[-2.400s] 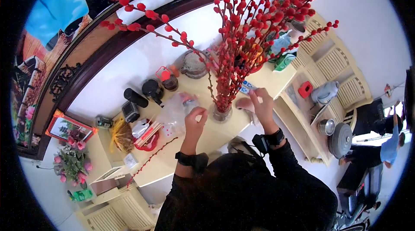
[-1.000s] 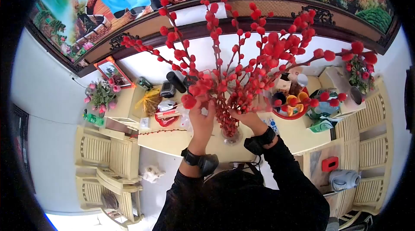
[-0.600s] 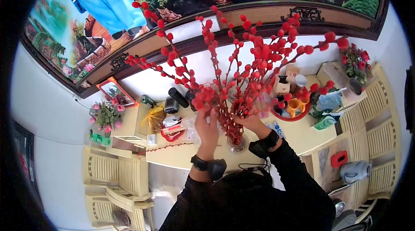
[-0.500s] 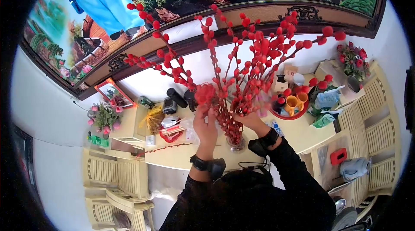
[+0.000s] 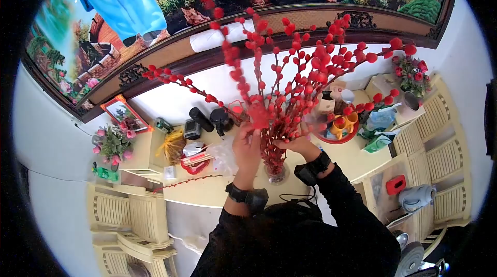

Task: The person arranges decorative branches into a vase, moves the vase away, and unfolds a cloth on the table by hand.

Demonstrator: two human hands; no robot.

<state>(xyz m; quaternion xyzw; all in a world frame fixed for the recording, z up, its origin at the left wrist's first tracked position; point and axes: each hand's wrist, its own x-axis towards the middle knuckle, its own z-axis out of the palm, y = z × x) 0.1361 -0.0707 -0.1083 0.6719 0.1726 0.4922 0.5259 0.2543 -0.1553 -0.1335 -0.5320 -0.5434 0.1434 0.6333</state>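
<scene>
Red-budded branches (image 5: 305,90), resembling dyed pussy willow, fan out from a clear glass vase (image 5: 277,174) on the table. At the left side of the bunch, my left hand (image 5: 246,150) is closed around a branch whose upper part stands nearly upright; red buds partly cover the fingertips. On the other side, my right hand (image 5: 300,146) wraps its thumb and fingers about the lower stems just above the vase. One thinner branch leans out to the left behind my left hand.
A loose red-budded twig (image 5: 191,181) lies along the table's front left. Behind it are a red basket (image 5: 195,165), a yellow bag (image 5: 172,145) and a black cylinder (image 5: 201,119). A red tray (image 5: 341,138) with orange cups stands right. Chairs flank both sides.
The branch in my left hand has swung from a left lean to more upright, toward the bunch. My right hand stays at the stems. The view has shifted slightly.
</scene>
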